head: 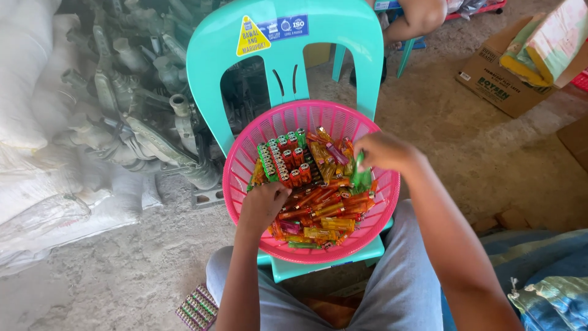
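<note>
A round pink plastic basket (288,117) rests on the seat of a teal plastic chair (208,73) in front of my knees. It holds several small lighters (324,211) in orange, red, yellow and green, with a neat upright row of them (283,158) at the back left. My left hand (262,205) lies closed on the loose lighters at the basket's left side. My right hand (384,152) hovers over the right side and pinches green lighters (360,178) that hang down from its fingers.
Grey metal machine parts (141,92) and white sacks (37,122) lie at left on the concrete floor. A cardboard box (496,79) sits at the upper right. Another person's leg (419,18) shows behind the chair. A packed block of lighters (197,308) lies by my left knee.
</note>
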